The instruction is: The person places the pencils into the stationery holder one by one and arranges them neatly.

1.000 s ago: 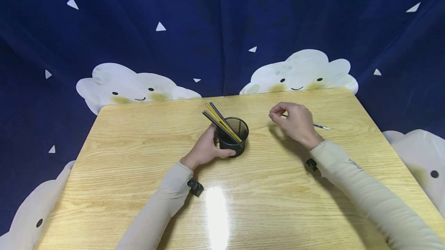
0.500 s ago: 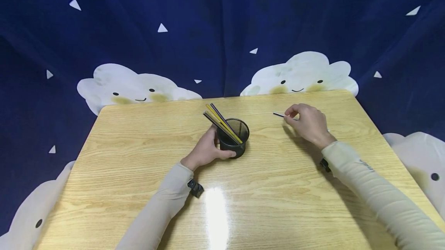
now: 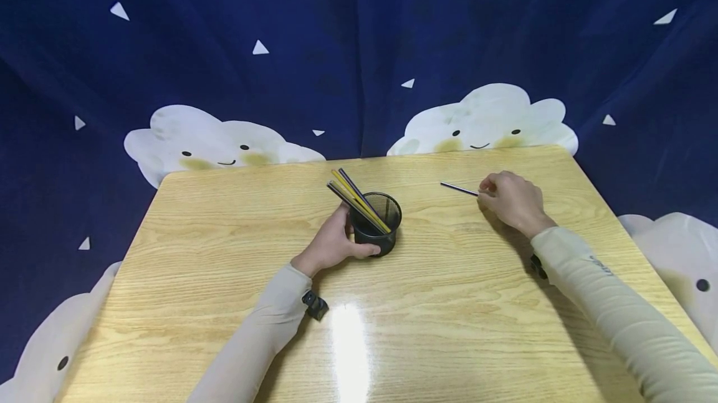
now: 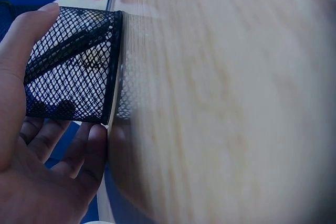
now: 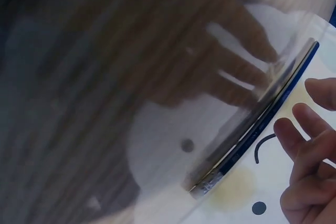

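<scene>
A black mesh pencil cup (image 3: 386,242) stands upright near the middle of the table, with several pencils (image 3: 352,192) leaning left in it. My left hand (image 3: 330,240) grips its side, thumb along the front and fingers curved behind; the mesh wall (image 4: 79,66) fills the palm in the left wrist view. Off to the right, a dark blue pencil (image 3: 457,188) lies on the tabletop, its eraser end covered by my right hand (image 3: 513,202) in the head view. In the right wrist view the whole pencil (image 5: 273,106) shows, with loosely bent fingers (image 5: 302,140) apart from it.
Beneath everything is a light wood table (image 3: 224,278), glossy enough to mirror the right hand. Behind its far edge hangs a dark blue curtain (image 3: 314,48) with printed clouds.
My right hand has slid to the right along the pencil, uncovering its left part while covering the eraser end. The left hand and the pencil cup have stayed put.
</scene>
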Demonstrator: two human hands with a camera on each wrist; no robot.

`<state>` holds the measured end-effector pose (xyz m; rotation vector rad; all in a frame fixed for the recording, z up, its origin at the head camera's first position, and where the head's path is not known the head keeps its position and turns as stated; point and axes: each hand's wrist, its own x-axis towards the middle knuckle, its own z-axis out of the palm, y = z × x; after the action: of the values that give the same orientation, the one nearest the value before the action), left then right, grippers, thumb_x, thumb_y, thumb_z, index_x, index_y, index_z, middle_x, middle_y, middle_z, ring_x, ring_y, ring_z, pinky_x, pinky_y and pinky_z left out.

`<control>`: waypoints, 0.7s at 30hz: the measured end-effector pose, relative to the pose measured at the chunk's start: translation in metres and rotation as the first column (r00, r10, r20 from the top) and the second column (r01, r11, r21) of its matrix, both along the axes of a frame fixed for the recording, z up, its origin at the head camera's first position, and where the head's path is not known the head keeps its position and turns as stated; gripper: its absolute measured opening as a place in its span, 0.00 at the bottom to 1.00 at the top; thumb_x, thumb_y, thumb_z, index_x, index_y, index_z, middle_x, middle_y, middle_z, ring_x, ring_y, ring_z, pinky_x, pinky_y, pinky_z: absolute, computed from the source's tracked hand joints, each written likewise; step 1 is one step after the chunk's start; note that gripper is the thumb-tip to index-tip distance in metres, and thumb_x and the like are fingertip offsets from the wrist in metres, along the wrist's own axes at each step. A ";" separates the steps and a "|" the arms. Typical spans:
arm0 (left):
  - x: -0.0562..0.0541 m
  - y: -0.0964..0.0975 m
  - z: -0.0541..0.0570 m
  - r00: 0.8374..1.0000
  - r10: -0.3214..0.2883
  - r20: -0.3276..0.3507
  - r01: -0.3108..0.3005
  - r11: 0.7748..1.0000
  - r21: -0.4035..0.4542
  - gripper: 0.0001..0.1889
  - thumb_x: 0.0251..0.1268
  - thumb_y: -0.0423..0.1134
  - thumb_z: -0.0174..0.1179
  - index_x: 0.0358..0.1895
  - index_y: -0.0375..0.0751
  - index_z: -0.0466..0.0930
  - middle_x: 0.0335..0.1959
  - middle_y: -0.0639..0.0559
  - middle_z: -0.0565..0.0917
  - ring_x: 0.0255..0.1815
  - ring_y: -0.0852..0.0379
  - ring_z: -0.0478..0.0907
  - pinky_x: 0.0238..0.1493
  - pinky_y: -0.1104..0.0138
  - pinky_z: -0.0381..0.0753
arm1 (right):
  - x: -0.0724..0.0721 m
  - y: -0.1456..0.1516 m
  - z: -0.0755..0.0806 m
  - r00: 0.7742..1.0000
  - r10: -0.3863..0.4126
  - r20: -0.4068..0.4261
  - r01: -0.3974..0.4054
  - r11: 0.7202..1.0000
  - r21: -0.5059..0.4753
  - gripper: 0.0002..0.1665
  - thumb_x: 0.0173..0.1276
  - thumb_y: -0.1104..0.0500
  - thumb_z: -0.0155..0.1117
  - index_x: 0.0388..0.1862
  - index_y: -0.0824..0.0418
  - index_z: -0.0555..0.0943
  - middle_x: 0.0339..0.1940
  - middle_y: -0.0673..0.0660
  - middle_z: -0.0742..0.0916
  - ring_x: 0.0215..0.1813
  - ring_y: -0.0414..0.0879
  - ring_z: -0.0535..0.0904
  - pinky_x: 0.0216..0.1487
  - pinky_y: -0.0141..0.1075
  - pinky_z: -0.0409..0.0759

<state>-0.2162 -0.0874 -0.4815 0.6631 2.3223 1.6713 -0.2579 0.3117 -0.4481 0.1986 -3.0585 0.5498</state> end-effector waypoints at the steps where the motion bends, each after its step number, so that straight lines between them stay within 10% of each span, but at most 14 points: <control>1: 0.000 0.000 0.000 1.000 0.000 0.000 0.000 1.000 -0.001 0.52 0.50 0.32 0.86 0.80 0.35 0.65 0.64 0.47 0.84 0.59 0.52 0.83 0.71 0.54 0.74 | 0.000 0.001 0.000 1.000 0.002 0.000 -0.002 1.000 0.005 0.15 0.77 0.54 0.71 0.52 0.66 0.88 0.48 0.66 0.88 0.46 0.63 0.85 0.41 0.60 0.81; 21: -0.001 0.000 -0.001 1.000 -0.011 -0.001 0.011 1.000 0.018 0.52 0.52 0.32 0.86 0.80 0.35 0.64 0.64 0.46 0.83 0.59 0.51 0.84 0.71 0.54 0.75 | -0.004 -0.002 -0.005 1.000 0.026 0.010 -0.027 0.995 0.096 0.08 0.75 0.59 0.70 0.45 0.64 0.89 0.36 0.59 0.86 0.38 0.58 0.82 0.38 0.59 0.78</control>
<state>-0.2169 -0.0874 -0.4824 0.6793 2.3027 1.6893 -0.2620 0.3100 -0.4531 0.2406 -3.0974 0.4055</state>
